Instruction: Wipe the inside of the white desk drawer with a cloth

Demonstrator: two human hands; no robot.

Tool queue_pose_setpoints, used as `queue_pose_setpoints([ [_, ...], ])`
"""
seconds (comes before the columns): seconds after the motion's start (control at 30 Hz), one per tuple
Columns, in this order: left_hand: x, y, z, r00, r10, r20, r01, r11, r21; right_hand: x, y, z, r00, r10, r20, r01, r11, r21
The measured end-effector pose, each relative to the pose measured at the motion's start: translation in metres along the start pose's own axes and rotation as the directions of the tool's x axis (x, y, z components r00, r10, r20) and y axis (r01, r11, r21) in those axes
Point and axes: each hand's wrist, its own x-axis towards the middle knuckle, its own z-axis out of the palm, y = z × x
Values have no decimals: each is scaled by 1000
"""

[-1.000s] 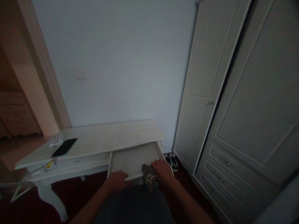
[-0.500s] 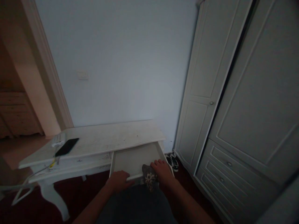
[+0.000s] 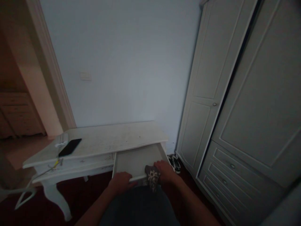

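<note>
A drawer (image 3: 131,161) with a pale inside is pulled out of the white desk (image 3: 117,135), close to my legs. My left hand (image 3: 121,182) grips the left part of its front panel, thumb over the top edge. Toward the right end of that panel, my right hand (image 3: 163,171) is closed on a dark cloth (image 3: 152,177) with a light pattern. The cloth hangs over the drawer's front edge. Part of the right fingers is hidden behind the cloth and the hand itself.
On the desk's left lie a dark phone (image 3: 70,147) and a white power strip (image 3: 61,140), with a cable near them. Black-and-white shoes (image 3: 175,164) stand on the dark red floor, right of the desk. A grey wardrobe (image 3: 199,125) fills the right side.
My right hand and the cloth have shifted slightly along the drawer's front edge, and its fingers have drawn in. The left hand keeps its hold. The view has moved a little.
</note>
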Motion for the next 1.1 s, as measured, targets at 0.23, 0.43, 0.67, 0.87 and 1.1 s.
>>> queue_pose_setpoints([
  [0.23, -1, 0, -3, 1000, 0, 5, 0, 1000, -14, 14, -14, 3, 996, 77, 38, -75, 996, -45],
  [0.43, -1, 0, -2, 1000, 4, 18, -4, 1000, -9, 12, -7, 3, 999, 22, 31, -22, 1000, -4],
  [0.67, -1, 1, -5, 1000, 0, 14, 0, 1000, -9, 17, -20, 7, 994, 107, 17, -106, 993, -54],
  [0.87, -1, -1, -3, 1000, -10, 15, 10, 1000, -13, 20, -6, 2, 998, 19, 68, -21, 999, 39],
  [1.1, -3, 2, -5, 1000, -15, 19, 15, 1000, -1, 19, -22, 3, 993, 114, 34, -113, 993, -20],
])
